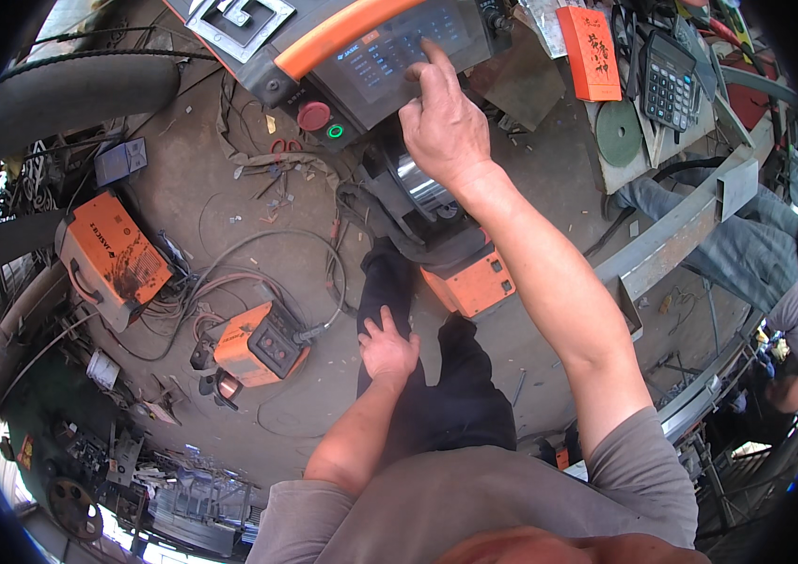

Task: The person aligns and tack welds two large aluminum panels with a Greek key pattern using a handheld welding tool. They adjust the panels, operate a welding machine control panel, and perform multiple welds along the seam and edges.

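My right hand (449,129) reaches up to a touchscreen (389,61) on an orange and dark machine. Its index finger is stretched onto the right part of the lit screen, the other fingers are partly bent, and the hand holds nothing. Below the screen's left corner sit a red knob-like button (313,116) and a green-ringed button (335,132). My left hand (388,350) lies open on my dark-trousered leg, fingers spread, holding nothing. An orange bar handle (342,38) runs along the machine's top, next to a flat metal cut-out piece (239,23).
Two orange welding units (115,258) (258,346) stand on the floor at left among looped cables (229,244). At right, a bench holds a calculator (668,80), an orange box (591,54) and a green disc (618,133). A person in jeans (737,235) is beyond a metal beam (681,244).
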Action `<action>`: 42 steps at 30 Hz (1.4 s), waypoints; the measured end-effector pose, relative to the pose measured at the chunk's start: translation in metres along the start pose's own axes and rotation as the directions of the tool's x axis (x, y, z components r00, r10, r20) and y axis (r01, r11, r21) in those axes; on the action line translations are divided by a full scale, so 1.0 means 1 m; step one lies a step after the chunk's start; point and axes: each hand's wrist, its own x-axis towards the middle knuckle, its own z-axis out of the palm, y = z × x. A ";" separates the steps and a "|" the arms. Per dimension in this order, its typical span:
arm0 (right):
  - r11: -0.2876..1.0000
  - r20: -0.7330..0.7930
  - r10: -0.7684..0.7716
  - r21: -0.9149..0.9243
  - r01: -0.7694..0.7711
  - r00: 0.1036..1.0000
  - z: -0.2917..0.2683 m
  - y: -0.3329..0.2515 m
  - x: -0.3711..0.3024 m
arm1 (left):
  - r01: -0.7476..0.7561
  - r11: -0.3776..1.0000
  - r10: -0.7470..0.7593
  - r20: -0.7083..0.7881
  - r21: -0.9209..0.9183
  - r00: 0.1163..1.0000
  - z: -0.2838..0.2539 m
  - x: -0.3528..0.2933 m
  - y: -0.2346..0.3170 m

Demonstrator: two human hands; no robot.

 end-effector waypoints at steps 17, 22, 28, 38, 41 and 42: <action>0.999 0.010 -0.030 0.017 0.030 1.000 0.000 -0.011 -0.001 | 0.005 1.000 -0.006 0.018 0.020 1.000 -0.001 0.000 0.000; 1.000 0.017 -0.015 0.010 0.015 1.000 0.000 -0.008 -0.007 | 0.004 1.000 -0.004 0.021 0.016 1.000 -0.002 0.000 -0.001; 1.000 0.017 -0.006 0.004 0.005 1.000 0.002 -0.005 -0.009 | 0.000 1.000 0.000 0.014 0.019 1.000 0.000 0.000 -0.002; 1.000 0.017 0.013 -0.014 -0.012 1.000 0.004 0.002 -0.016 | -0.010 1.000 0.009 0.007 0.012 1.000 0.000 0.000 -0.003; 1.000 0.005 0.007 -0.008 -0.007 1.000 0.005 0.000 -0.013 | -0.008 1.000 0.008 0.009 0.013 1.000 0.001 0.000 -0.004; 1.000 -0.005 0.001 -0.003 -0.001 1.000 0.004 -0.001 -0.012 | -0.007 1.000 0.007 0.010 0.013 1.000 0.001 0.000 -0.004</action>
